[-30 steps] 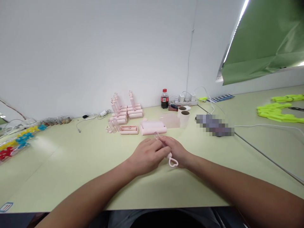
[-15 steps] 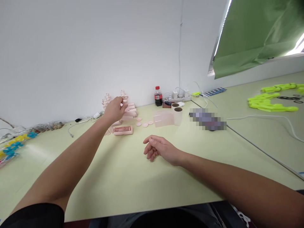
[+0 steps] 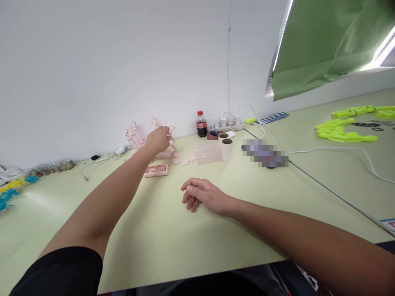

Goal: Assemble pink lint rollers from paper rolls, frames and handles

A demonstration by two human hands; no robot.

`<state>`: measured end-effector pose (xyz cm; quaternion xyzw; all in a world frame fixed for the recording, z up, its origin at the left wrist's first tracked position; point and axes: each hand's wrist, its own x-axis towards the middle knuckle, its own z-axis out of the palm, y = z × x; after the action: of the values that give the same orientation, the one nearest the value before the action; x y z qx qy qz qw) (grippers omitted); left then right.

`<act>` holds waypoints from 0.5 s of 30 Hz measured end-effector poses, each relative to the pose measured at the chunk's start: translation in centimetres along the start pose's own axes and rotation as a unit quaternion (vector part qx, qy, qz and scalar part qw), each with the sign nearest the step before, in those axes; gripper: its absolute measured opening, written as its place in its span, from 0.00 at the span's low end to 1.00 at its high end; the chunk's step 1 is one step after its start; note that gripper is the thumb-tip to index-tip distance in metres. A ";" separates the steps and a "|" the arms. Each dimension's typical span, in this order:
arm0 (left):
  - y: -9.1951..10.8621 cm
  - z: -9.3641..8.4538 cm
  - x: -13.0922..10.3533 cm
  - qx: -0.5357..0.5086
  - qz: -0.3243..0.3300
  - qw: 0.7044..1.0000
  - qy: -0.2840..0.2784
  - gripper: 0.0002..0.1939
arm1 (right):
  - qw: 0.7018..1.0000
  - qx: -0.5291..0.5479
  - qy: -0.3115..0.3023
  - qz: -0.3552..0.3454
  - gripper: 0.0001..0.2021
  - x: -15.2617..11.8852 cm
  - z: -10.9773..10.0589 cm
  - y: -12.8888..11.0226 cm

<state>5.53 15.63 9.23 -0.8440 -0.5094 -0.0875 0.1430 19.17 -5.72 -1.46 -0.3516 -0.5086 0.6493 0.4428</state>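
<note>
My left hand (image 3: 159, 140) reaches to the back of the table with fingers closed around a small pink piece with a heart-shaped loop (image 3: 171, 129); the palm hides most of it. Left of that hand stand more pink pieces with loops (image 3: 133, 130), and below lie stacked pink tubes (image 3: 166, 152). A pink open-topped case (image 3: 156, 170) with a ring-like shape inside lies nearer me, partly behind my forearm. Several pink discs (image 3: 184, 162) are to its right. My right hand (image 3: 206, 196) hovers or rests over the table, fingers loosely curled and apart, holding nothing.
A clear pinkish sheet (image 3: 208, 154) lies beside two white cups or rolls (image 3: 227, 151). Behind are a cola bottle (image 3: 201, 125) and a power strip (image 3: 226, 128). A blurred-out object (image 3: 265, 153), cables and neon-yellow parts (image 3: 342, 131) lie at right.
My left hand has moved slightly right and down, and a heart-shaped loop now shows at its fingertips. The view has shifted a little; my right hand keeps its pose.
</note>
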 end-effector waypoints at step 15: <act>-0.4 1.2 1.5 -0.116 -0.103 0.988 0.026 0.10 | 1.000 -0.023 -0.012 -0.009 0.19 0.0 -0.1 0.2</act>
<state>5.88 17.47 8.61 -0.7954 -0.5762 -0.1819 0.0477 19.18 -5.70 -1.71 -0.3489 -0.5318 0.6378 0.4343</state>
